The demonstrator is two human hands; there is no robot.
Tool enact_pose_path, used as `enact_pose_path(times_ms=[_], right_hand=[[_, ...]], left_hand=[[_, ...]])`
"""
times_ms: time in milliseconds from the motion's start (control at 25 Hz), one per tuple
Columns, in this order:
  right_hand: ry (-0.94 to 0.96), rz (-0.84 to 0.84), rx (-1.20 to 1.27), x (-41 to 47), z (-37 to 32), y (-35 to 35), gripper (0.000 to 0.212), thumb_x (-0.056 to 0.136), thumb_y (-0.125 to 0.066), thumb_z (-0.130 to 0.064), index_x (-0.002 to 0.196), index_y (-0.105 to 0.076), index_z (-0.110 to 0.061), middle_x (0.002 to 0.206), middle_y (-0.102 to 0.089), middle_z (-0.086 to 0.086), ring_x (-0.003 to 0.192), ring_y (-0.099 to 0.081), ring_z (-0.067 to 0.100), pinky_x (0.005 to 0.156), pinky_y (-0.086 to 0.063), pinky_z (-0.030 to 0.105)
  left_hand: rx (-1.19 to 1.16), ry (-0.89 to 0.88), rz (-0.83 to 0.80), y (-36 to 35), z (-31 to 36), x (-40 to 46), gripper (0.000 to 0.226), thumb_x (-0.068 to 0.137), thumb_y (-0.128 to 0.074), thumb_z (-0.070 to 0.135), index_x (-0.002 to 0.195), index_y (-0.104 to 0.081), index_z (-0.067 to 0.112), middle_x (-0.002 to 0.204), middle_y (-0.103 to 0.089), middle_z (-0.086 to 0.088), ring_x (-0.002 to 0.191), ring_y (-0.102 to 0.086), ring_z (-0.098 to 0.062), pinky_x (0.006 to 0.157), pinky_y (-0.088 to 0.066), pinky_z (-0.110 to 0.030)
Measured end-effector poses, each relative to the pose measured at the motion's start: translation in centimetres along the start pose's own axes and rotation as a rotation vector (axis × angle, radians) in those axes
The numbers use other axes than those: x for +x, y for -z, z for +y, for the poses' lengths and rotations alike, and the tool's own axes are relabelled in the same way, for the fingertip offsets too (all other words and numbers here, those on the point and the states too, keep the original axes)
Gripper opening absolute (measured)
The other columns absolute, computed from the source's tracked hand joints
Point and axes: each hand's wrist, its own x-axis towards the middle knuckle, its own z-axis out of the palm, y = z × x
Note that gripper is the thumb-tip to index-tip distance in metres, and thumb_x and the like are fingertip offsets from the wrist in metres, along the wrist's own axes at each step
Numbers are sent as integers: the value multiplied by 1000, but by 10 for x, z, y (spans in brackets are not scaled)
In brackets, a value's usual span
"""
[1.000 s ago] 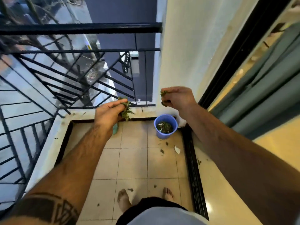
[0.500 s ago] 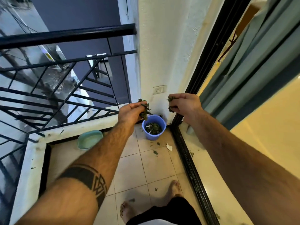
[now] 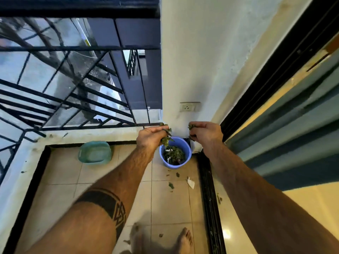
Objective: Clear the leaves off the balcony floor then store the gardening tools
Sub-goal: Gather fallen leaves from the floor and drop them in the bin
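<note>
— Both hands have drawn closer together since the frame before, and they now sit right over the blue bucket (image 3: 181,153) rather than behind it. See it?

— Yes. The left hand (image 3: 150,137) has its fingers curled round a clump of leaves (image 3: 166,137), some of it dangling down over the bucket's mouth. The right hand (image 3: 206,132) is closed too, with green bits showing at the top and bottom of the fist.

— And the bucket itself?

— On the tiled floor (image 3: 170,204) in the far right corner, close against the white wall (image 3: 192,61) and the black door track (image 3: 208,189). Leaves already lie inside it.

— How much room around it?

— Tight on the right and behind. To the left the tiles run open as far as a green basin (image 3: 95,153), which stands just under the low ledge (image 3: 82,134) below the railing (image 3: 73,48). The railing's bars close off that whole side. A wall socket (image 3: 189,107) sits above the bucket.

— What is left on the floor?

— A few loose scraps (image 3: 171,185) and a white shred (image 3: 191,183) lie on the tiles just this side of the bucket, more near the bare feet (image 3: 184,241), and some along the door track.

— Anything else changed?

— The view has tipped up a little: more wall shows above the socket, and the basin appears farther right than before. The bucket has not shifted from its corner.
</note>
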Motion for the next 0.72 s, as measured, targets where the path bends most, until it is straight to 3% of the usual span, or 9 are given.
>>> enact_pose_path(times_ms=[80,240,360,560,640,720], right_hand=[[5,8,-42,52,33,-17,26,83,-72,3,82,-81,-21,79,-77,2,75,-72,21,80,-63,34],[44,19,-104,157,116,-68,30,79,-72,-3,67,-75,-30,78,-78,5,77,-73,31,81,-64,42],[68,18,-141,225,180,-102,29,79,-74,-7,67,-75,-33,82,-78,4,80,-74,28,83,-63,40],[95,41,-230,308,294,-140,8,85,-74,-16,82,-81,-21,88,-79,7,88,-75,30,90,-60,45],[90,57,-226,327,323,-143,11,85,-75,-11,86,-81,-20,93,-79,6,92,-75,27,94,-59,42],[107,42,-206,341,338,-146,20,87,-71,-4,98,-80,-18,105,-77,10,102,-72,29,99,-57,43]], left_hand=[[9,-3,-4,-23,-32,46,23,87,-68,-3,102,-79,9,101,-78,-5,80,-70,-13,82,-58,-27],[28,0,-47,-48,-119,151,19,88,-67,-6,96,-79,7,97,-77,-5,87,-71,-18,91,-57,-34],[62,13,-57,-55,-196,217,21,89,-65,-7,92,-78,10,88,-76,-4,84,-70,-19,92,-57,-36],[95,89,-206,-68,-316,289,24,96,-54,-12,102,-72,3,69,-72,1,53,-67,-3,56,-57,-16],[113,65,-220,-76,-342,307,24,96,-53,-11,103,-70,4,78,-69,-4,55,-67,-6,54,-57,-17],[106,33,-222,-84,-353,322,22,98,-54,-7,106,-68,9,85,-68,-5,70,-68,-17,60,-58,-24]])
